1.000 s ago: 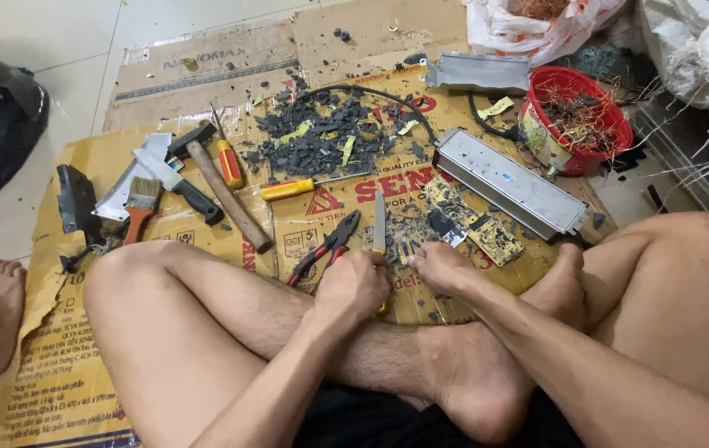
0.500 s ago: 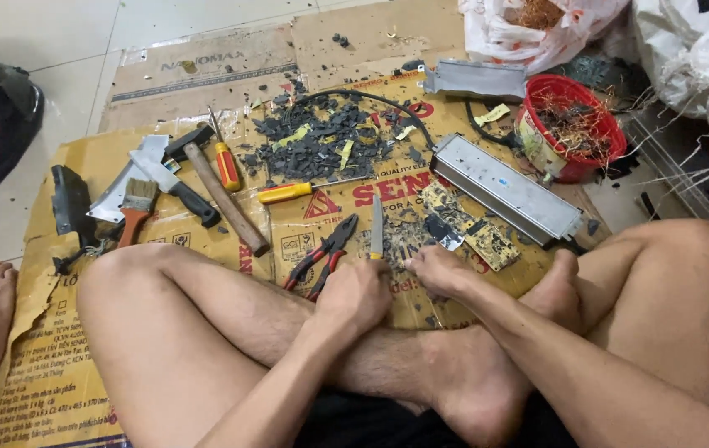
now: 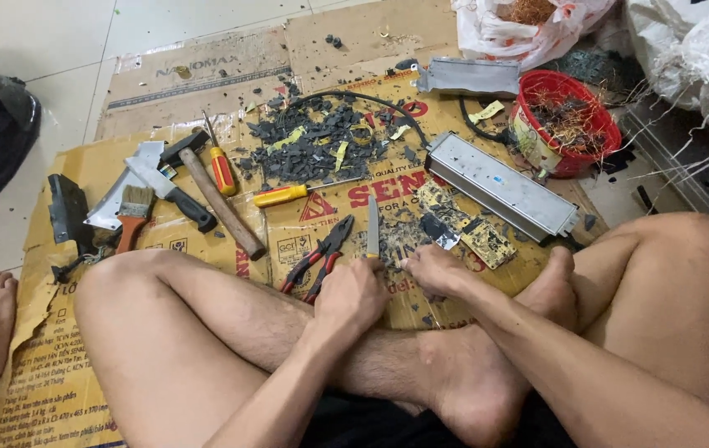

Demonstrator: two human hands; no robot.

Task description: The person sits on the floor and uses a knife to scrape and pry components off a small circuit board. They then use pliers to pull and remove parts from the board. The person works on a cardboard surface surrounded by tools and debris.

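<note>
Your left hand (image 3: 353,294) is curled shut around the handle of a flat steel-bladed knife (image 3: 372,226), blade pointing toward the top of the frame, which keeps the edge away from your crossed legs. Your right hand (image 3: 436,270) has its fingers bent and pressed together over a small piece at the frame centre; the piece itself is hidden, so you cannot tell what they pinch. Both hands rest just above your shins, which appears to steady them.

Just beside the left hand lie red-handled pliers (image 3: 319,257). Above the right hand sit a yellowish circuit board (image 3: 487,242) and a long grey metal casing (image 3: 504,185), opened and within reach. Farther up, a pile of black broken fragments (image 3: 313,145) is kept apart on the brown cardboard sheet (image 3: 56,365). A yellow-handled screwdriver (image 3: 288,195), a wooden-handled hammer (image 3: 217,203) and a paintbrush (image 3: 130,216) lie at left; a red plastic basket (image 3: 570,124) holds wire scraps at upper right.
</note>
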